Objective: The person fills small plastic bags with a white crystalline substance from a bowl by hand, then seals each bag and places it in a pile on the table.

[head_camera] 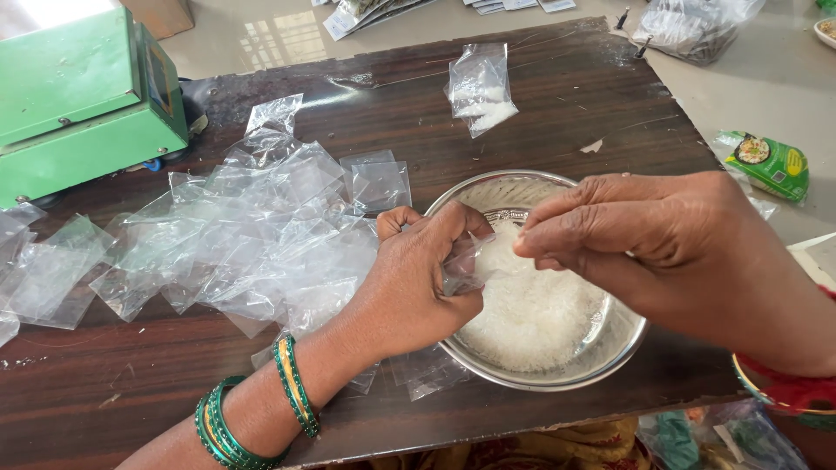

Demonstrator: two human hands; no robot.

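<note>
My left hand (pixel 418 283) grips a small clear plastic pouch (pixel 468 265) over the rim of a steel bowl (pixel 557 370) that holds a heap of white granules (pixel 535 309). My right hand (pixel 649 244) pinches the top edge of the same pouch with thumb and fingertips, just above the bowl. Both hands touch the pouch. Green bangles ring my left wrist.
A pile of empty clear pouches (pixel 252 235) spreads over the dark wooden board (pixel 131 365) to the left. One filled pouch (pixel 481 87) lies at the back. A green machine (pixel 83 96) stands far left. A green packet (pixel 771 165) lies right of the board.
</note>
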